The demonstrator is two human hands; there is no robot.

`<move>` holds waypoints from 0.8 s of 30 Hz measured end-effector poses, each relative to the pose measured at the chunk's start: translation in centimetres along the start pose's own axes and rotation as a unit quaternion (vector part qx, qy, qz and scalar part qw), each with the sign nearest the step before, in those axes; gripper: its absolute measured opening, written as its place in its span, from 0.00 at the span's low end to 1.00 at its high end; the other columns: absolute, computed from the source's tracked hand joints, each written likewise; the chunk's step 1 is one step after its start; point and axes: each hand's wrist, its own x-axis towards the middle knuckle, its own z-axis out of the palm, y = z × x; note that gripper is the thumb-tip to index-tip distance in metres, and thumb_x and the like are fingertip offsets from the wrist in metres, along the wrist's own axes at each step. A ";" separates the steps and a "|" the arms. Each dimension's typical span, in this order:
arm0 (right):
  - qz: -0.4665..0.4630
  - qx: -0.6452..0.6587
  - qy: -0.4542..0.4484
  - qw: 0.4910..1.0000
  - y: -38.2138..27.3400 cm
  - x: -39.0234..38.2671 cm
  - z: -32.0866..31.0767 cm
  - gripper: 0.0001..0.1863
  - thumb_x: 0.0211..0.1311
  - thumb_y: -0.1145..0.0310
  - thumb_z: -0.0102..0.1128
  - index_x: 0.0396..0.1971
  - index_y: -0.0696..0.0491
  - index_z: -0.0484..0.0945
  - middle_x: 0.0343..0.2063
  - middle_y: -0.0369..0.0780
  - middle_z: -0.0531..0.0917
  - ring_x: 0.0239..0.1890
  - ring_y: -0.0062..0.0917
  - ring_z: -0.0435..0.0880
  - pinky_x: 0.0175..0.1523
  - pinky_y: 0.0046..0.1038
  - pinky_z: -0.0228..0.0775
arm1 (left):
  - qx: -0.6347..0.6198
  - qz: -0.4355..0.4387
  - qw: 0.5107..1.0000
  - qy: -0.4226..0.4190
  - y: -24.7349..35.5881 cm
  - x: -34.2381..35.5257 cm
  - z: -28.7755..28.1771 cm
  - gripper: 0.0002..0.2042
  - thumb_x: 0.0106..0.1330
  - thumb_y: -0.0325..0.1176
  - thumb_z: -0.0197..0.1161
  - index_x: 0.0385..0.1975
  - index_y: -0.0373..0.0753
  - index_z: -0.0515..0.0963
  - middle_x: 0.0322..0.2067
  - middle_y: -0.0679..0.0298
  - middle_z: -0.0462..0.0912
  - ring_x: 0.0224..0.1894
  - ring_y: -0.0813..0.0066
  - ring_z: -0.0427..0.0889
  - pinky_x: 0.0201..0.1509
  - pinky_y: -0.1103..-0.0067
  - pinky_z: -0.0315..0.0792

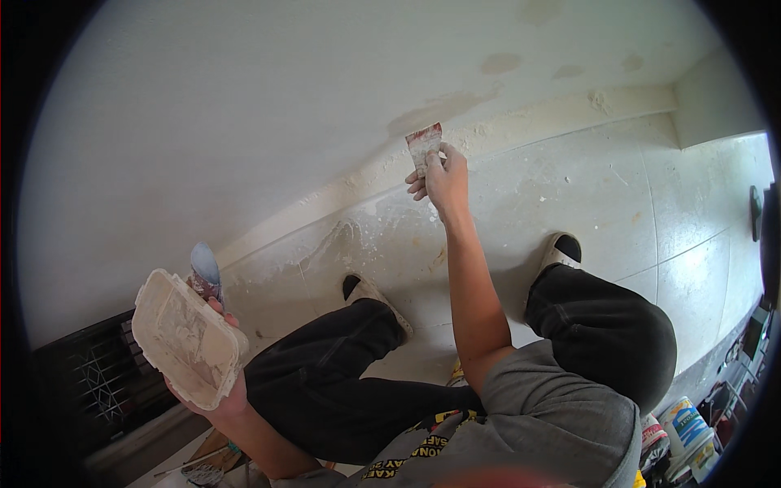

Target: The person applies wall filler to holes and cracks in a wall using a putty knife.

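My left hand (230,396) grips a shallow white plastic tub (236,346), tilted, with pale putty (189,325) smeared across its inside. Just behind the tub's far rim, by my left fingertips, a tool with a rounded bluish-grey end (204,262) sticks up; I cannot tell whether my fingers hold it. Out in front, my right hand (446,180) is closed on a putty knife (424,146), whose blade is coated with dried putty and red patches. The blade's edge is at the lower wall (325,98), beside a damp-looking beige patch (443,110); contact is unclear.
A cream skirting ledge (553,122) runs along the wall's foot, with putty crumbs on it. Pale floor tiles (602,195) carry white splashes. A dark metal grille (102,378) stands at left. Paint buckets (687,427) and clutter sit at lower right. My slippered feet are spread apart.
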 end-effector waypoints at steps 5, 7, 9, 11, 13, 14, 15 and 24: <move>-0.016 0.061 -0.020 0.998 0.2 2.0 0.7 0.13 0.72 0.73 0.38 0.40 0.69 0.69 0.19 0.49 0.82 0.14 0.27 0.81 0.16 0.25 0.72 | -0.005 -0.005 1.000 -0.009 -0.2 -0.1 -0.2 0.36 0.70 0.50 0.53 0.74 0.39 0.50 0.70 0.46 0.56 0.69 0.43 0.61 0.73 0.52 0.54; -0.017 0.080 -0.018 0.996 -0.7 2.8 1.3 0.13 0.72 0.72 0.39 0.38 0.68 0.69 0.19 0.49 0.82 0.15 0.27 0.81 0.16 0.26 0.72 | -0.002 -0.001 1.000 0.007 -0.2 -0.1 -0.1 0.36 0.70 0.50 0.53 0.73 0.39 0.51 0.70 0.46 0.57 0.69 0.43 0.62 0.73 0.52 0.54; -0.017 0.100 -0.017 0.995 -2.0 2.9 1.9 0.13 0.72 0.72 0.39 0.37 0.68 0.69 0.19 0.50 0.82 0.15 0.28 0.81 0.17 0.26 0.72 | 0.001 0.002 1.000 0.024 -0.3 -0.2 0.1 0.36 0.70 0.50 0.53 0.73 0.39 0.51 0.70 0.46 0.57 0.68 0.43 0.63 0.73 0.52 0.54; -0.028 0.116 -0.015 0.993 -3.4 2.6 2.3 0.13 0.70 0.73 0.42 0.34 0.66 0.73 0.21 0.49 0.82 0.16 0.26 0.80 0.21 0.25 0.73 | -0.010 0.003 0.999 0.039 -0.4 -0.1 0.0 0.36 0.70 0.50 0.52 0.73 0.38 0.51 0.69 0.46 0.58 0.67 0.44 0.65 0.72 0.53 0.55; -0.033 0.118 -0.016 0.992 -3.5 1.3 2.2 0.13 0.70 0.73 0.42 0.34 0.66 0.73 0.21 0.49 0.82 0.16 0.26 0.80 0.20 0.25 0.73 | 0.000 0.002 0.999 0.041 -0.2 -0.3 -0.1 0.36 0.70 0.50 0.52 0.73 0.38 0.51 0.69 0.46 0.58 0.67 0.44 0.65 0.72 0.54 0.56; -0.039 0.123 -0.019 0.991 -3.6 0.5 2.1 0.13 0.70 0.73 0.42 0.35 0.67 0.73 0.21 0.49 0.82 0.16 0.26 0.80 0.20 0.25 0.72 | 0.011 0.005 0.999 0.041 -0.2 -0.2 0.1 0.36 0.71 0.50 0.52 0.73 0.38 0.51 0.69 0.46 0.59 0.66 0.45 0.65 0.72 0.54 0.56; -0.043 0.124 -0.020 0.991 -3.3 -0.2 1.8 0.13 0.70 0.73 0.42 0.35 0.67 0.73 0.21 0.49 0.82 0.16 0.26 0.80 0.20 0.25 0.72 | 0.010 0.008 0.999 0.038 -0.1 -0.2 0.3 0.36 0.71 0.50 0.52 0.73 0.38 0.51 0.69 0.46 0.59 0.66 0.45 0.65 0.72 0.54 0.56; -0.013 0.083 0.013 0.996 -0.4 2.3 1.7 0.13 0.69 0.75 0.41 0.38 0.71 0.72 0.20 0.50 0.81 0.15 0.27 0.80 0.18 0.24 0.73 | 0.032 -0.002 0.999 0.038 -0.3 -0.2 -0.2 0.35 0.72 0.50 0.51 0.73 0.38 0.51 0.70 0.45 0.57 0.67 0.45 0.65 0.71 0.55 0.58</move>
